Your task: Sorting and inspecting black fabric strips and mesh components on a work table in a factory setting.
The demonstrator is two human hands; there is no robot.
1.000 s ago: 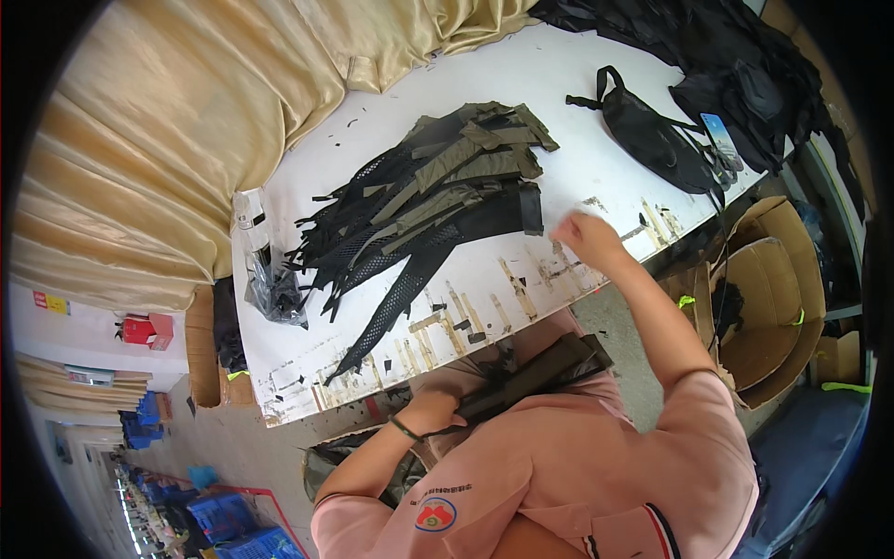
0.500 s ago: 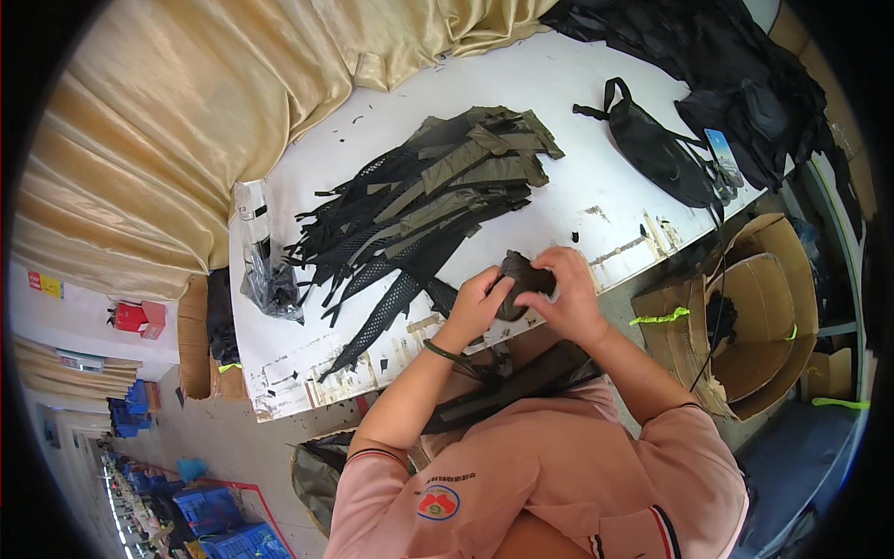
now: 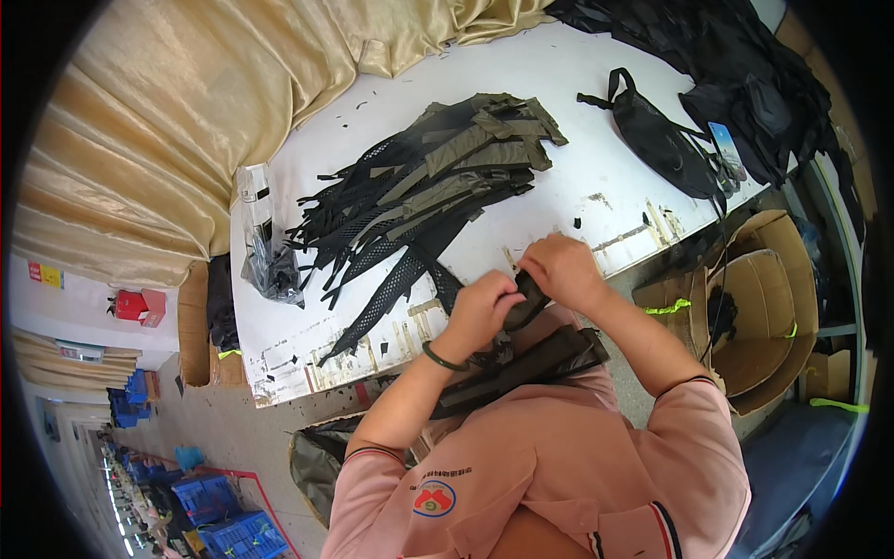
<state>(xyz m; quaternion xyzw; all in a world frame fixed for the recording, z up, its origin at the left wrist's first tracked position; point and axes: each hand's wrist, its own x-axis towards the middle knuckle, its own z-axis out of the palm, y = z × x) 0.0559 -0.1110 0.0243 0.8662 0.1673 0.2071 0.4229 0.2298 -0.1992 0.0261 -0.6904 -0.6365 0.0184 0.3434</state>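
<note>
At the near edge of the white counter (image 3: 596, 121), we bend both forearms inward, so the left hand (image 3: 480, 310) and right hand (image 3: 562, 270) meet. Between them sits a dark strap piece (image 3: 523, 296), webbing-like and looped; both hands curl closed, pinching it. Just beyond lies a fanned pile of black mesh and olive straps (image 3: 433, 186), flat and long.

Both forearms reach forward from pink sleeves, wrists close together. The left hand (image 3: 480, 309) and right hand (image 3: 562, 271) meet, fingers (image 3: 533, 260) curled shut in a grip.
</note>
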